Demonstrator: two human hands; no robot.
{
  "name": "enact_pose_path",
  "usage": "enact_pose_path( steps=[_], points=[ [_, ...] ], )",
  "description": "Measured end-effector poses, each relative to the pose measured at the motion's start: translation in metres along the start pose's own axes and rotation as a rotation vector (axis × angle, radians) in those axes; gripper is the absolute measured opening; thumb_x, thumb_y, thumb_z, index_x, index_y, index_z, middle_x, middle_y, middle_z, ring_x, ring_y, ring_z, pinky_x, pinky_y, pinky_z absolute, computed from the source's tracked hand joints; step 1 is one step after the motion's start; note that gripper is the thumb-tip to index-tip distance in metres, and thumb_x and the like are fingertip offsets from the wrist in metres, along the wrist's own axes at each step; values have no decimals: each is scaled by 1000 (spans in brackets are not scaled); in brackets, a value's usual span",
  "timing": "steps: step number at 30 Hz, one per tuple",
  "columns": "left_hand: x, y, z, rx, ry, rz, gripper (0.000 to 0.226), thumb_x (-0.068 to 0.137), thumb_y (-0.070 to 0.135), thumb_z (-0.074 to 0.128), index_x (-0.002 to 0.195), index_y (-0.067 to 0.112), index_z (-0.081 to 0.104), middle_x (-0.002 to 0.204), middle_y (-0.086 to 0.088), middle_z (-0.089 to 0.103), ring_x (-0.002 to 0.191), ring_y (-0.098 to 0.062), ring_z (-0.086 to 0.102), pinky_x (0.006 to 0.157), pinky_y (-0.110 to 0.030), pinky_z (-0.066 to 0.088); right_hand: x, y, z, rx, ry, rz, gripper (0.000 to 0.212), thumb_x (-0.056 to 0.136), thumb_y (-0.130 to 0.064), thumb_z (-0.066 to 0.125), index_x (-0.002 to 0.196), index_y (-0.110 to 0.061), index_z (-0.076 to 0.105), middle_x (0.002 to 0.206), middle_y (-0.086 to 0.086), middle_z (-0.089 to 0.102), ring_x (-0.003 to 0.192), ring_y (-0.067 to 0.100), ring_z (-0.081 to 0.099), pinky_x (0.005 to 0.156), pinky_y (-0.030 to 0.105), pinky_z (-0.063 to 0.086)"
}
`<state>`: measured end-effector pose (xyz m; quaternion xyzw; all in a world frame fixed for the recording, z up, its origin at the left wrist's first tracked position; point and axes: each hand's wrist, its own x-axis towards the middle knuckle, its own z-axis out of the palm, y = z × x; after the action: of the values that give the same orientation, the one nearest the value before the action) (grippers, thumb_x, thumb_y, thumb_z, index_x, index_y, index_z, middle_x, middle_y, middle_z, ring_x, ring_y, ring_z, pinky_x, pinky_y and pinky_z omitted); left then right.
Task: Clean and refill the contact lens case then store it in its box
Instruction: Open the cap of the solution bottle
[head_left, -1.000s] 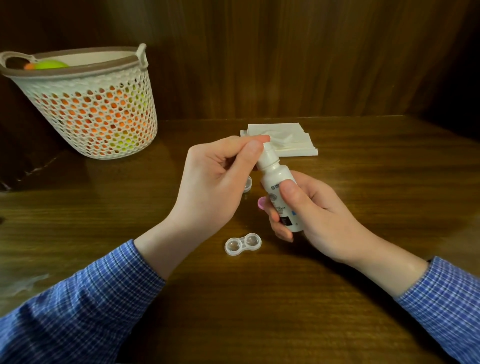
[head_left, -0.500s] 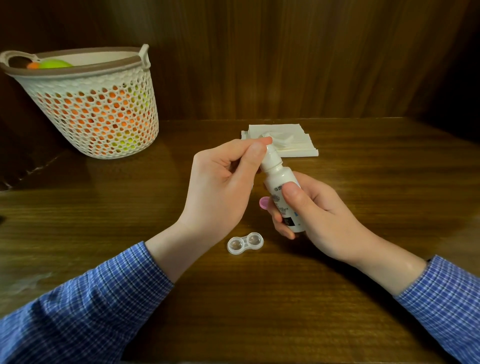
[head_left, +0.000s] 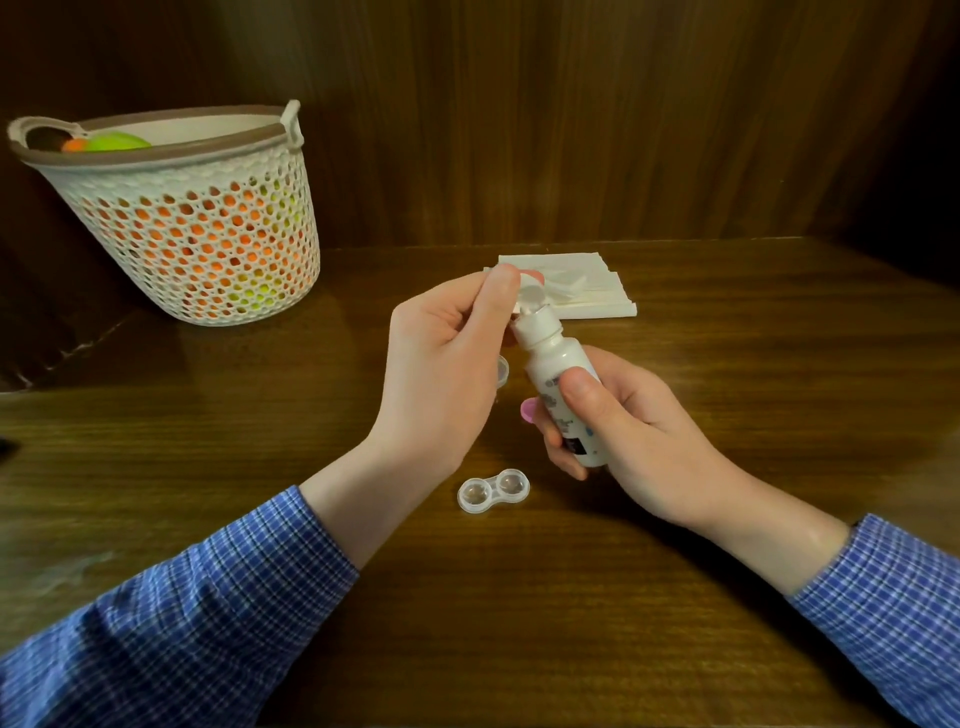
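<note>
A clear contact lens case lies uncapped on the wooden table, both wells showing, just below my hands. My right hand grips a small white solution bottle, tilted left. My left hand pinches the bottle's flip cap at its top; the cap stands lifted off the nozzle. A clear lens-case lid peeks out behind my left hand, and a pink lid shows beside my right fingers. No box is in view.
A stack of white tissues lies behind my hands near the wooden back wall. A white perforated basket with orange and green items stands at the back left.
The flip cap has come up off the bottle's nozzle under my left thumb and fingers. Both hands stay in nearly the same place.
</note>
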<state>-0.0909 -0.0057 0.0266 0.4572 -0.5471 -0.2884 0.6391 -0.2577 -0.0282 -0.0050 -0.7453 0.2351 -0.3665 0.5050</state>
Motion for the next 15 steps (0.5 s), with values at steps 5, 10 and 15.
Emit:
enact_pose_path(
  steps=[5, 10, 15],
  points=[
    [10, 3, -13, -151, -144, -186, 37, 100, 36, 52, 103, 10, 79, 98, -17, 70, 91, -23, 63, 88, -45, 54, 3, 0, -10, 351, -107, 111, 32, 104, -37, 50, 119, -10, 58, 78, 6, 61, 55, 16, 48, 67, 50, 40],
    [16, 3, -22, -331, -278, -345, 38, 107, 31, 47, 98, 9, 77, 80, -5, 66, 66, -9, 57, 63, -24, 52, 4, -2, -32, 974, -324, 311, 40, 98, -38, 63, 131, -14, 65, 87, 11, 65, 52, 8, 38, 56, 25, 27],
    [16, 4, -25, -531, -520, -507, 31, 108, 26, 45, 96, 13, 71, 76, -2, 65, 64, -11, 57, 64, -25, 53, 6, -3, -39, 1265, -370, 421, 42, 102, -37, 55, 123, -2, 64, 100, 15, 59, 57, 6, 35, 55, 20, 34]
  ],
)
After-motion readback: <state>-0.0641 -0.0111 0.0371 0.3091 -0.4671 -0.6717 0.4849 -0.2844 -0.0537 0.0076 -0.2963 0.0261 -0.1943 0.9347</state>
